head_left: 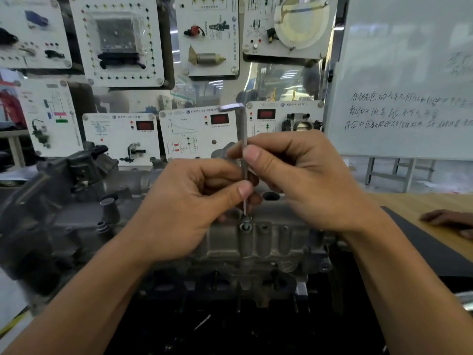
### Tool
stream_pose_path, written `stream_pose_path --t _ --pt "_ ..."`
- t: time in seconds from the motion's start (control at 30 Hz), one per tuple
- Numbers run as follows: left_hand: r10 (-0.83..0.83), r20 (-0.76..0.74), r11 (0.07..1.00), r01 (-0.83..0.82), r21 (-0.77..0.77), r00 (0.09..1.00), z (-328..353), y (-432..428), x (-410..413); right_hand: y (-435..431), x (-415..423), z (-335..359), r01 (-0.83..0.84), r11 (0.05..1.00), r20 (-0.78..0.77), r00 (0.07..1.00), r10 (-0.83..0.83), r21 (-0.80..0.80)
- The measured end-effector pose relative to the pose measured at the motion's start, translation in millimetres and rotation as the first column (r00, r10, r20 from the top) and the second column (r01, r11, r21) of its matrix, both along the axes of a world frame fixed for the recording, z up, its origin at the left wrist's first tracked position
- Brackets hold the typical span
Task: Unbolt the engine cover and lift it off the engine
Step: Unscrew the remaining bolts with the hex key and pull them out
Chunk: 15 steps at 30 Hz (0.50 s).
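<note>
Left hand (189, 208) and right hand (302, 180) both pinch the thin silver L-shaped hex key (244, 160) mid-frame, so any tilt might slip its tip and round the small grey bolt (246, 226).

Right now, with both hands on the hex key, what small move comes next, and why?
Probably twirl the hex key in place to loosen the bolt: the key stands upright, tip at the bolt in the engine cover, and left hand and right hand both pinch its shaft.

One head-worn view: faces forward and down, close above my left hand (189, 208) and right hand (307, 185), engine (268, 242) toward 6 o'clock.
</note>
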State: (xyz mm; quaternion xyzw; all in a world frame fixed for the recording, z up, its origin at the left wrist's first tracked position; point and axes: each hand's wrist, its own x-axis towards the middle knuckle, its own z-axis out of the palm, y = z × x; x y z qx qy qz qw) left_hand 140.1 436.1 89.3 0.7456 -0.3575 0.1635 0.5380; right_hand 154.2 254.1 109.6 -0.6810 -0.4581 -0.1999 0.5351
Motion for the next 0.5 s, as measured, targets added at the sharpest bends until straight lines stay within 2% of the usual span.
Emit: stream_pose_path --t 0.1,0.2,0.3,0.4,0.5 --pt "0.060 0.076 0.998 -0.059 -0.013 0.995 0.2 -3.9 -0.5 5.1 -1.6 2.3 0.070 0.996 0.085 0.994 -0.075 0.051" --pt "0.087 0.093 0.996 -0.084 -0.043 0.992 0.0 -7.3 2.7 7.8 -1.7 3.4 0.130 0.983 0.082 0.987 -0.141 0.127" --pt "0.115 0.099 0.992 -0.110 -0.055 0.988 -1.1 -7.7 5.3 8.7 -1.7 2.9 0.163 0.977 0.062 0.983 -0.173 0.139" --pt "0.092 0.107 0.996 -0.093 0.008 0.990 0.9 -5.0 4.4 7.5 -1.1 4.0 0.133 0.987 0.045 0.989 -0.138 0.094" --pt "-0.012 0.082 0.997 0.006 0.079 0.997 0.7 -0.3 0.7 6.0 -1.0 3.4 0.059 0.998 0.018 0.998 -0.060 0.034"
